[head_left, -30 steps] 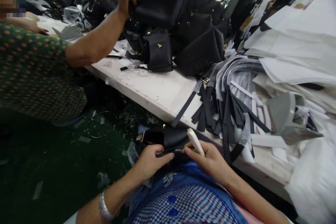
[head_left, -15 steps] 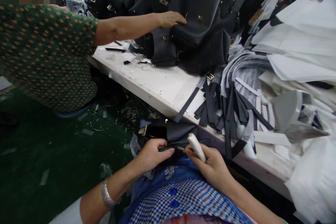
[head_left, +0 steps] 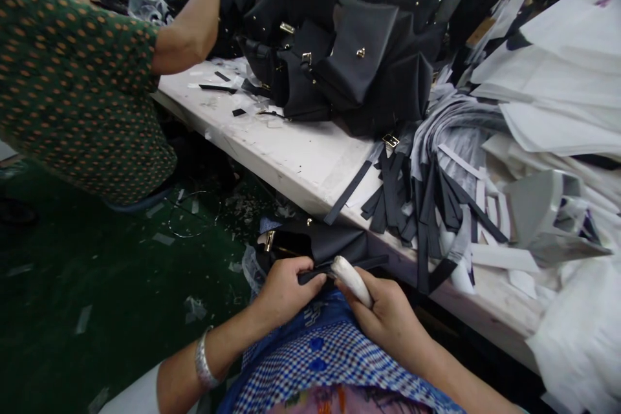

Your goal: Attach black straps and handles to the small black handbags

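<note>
A black handbag point(head_left: 339, 244) with gold metal fittings lies in my lap, against the table's front edge. My left hand point(head_left: 288, 288) is closed, thumb and fingers pinching a narrow black strap point(head_left: 310, 275) at the bag's near side. Close to its right, my right hand point(head_left: 383, 304) is wrapped round a tool with a thick white handle point(head_left: 353, 281). The tool's working end meets the strap near my left fingertips; its shape is too small and hidden to make out. A blue checked apron point(head_left: 310, 343) lies beneath both hands.
Black bags point(head_left: 359, 52) are heaped on the white table point(head_left: 291, 149). Black straps point(head_left: 388, 187) and a plastic-wrapped bundle point(head_left: 451, 116) hang over its edge, beside white sheets point(head_left: 557, 84). At left stands a co-worker in a dotted green top point(head_left: 82, 90). Scraps litter the green floor point(head_left: 121, 284).
My right hand has turned the white-handled tool and brought it left, closer to my left fingers. The co-worker's arm has drawn back from the heaped bags and lifted.
</note>
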The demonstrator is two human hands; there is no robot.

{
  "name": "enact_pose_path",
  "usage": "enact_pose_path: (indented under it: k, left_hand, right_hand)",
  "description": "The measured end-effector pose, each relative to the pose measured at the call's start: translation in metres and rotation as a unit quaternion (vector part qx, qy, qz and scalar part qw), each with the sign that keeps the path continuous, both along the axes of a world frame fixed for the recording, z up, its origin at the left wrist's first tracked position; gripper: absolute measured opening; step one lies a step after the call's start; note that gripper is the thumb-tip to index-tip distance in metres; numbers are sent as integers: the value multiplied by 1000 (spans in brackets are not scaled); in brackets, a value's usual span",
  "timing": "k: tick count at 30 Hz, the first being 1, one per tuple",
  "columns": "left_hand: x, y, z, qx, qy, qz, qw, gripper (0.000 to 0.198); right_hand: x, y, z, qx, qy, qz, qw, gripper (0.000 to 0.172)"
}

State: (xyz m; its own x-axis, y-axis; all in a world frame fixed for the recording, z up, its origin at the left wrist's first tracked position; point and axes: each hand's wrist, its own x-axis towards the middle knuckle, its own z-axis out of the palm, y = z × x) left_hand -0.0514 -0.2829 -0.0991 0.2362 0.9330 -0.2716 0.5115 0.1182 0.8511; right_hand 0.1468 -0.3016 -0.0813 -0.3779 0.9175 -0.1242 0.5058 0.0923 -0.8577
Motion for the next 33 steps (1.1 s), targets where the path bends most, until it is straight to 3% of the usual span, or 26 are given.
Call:
enact_pose_path:
  k: [5, 13, 15, 19, 20, 22, 25, 27, 29, 31, 33]
  left_hand:
    - [6, -5, 4, 22, 8, 21, 1000, 26]
    - [13, -9, 7, 8, 24, 38, 999, 31]
    - [11, -6, 7, -2, 10, 31, 999, 32]
    - [0, 3, 10, -80, -51, -5, 996, 41]
    - [-3, 6, 12, -110, -61, -9, 992, 44]
    - [-10, 10, 16, -155, -85, -8, 984, 49]
    - [-22, 10, 26, -169, -137, -20, 976, 46]
    - [-33, 6, 31, -181, -154, -46, 970, 46]
    - [-45, -3, 32, -201, -157, -73, 964, 59]
    - [-55, -15, 27, -220, -157, -77, 960, 66]
    - [-58, -26, 17, -232, -144, -54, 960, 64]
  right_hand:
    - [-2, -1, -2, -3, -2, -9, 1000, 15]
    - [-2, 8, -16, -82, 75, -104, 988, 24]
    - [5, 13, -16, -148, 122, -106, 976, 28]
    - [22, 30, -11, -305, 243, -60, 919, 37]
    - [25, 38, -9, -294, 259, -68, 918, 37]
    - [29, 57, -7, -201, 239, -114, 943, 38]
    - [28, 95, -6, 5, 86, -143, 986, 38]
    - [26, 116, -5, 117, -38, -115, 986, 44]
    - [23, 127, -3, 190, -126, -93, 969, 57]
    - [21, 121, 4, 223, -151, -60, 961, 57]
    - [22, 101, 12, 220, -111, 41, 968, 46]
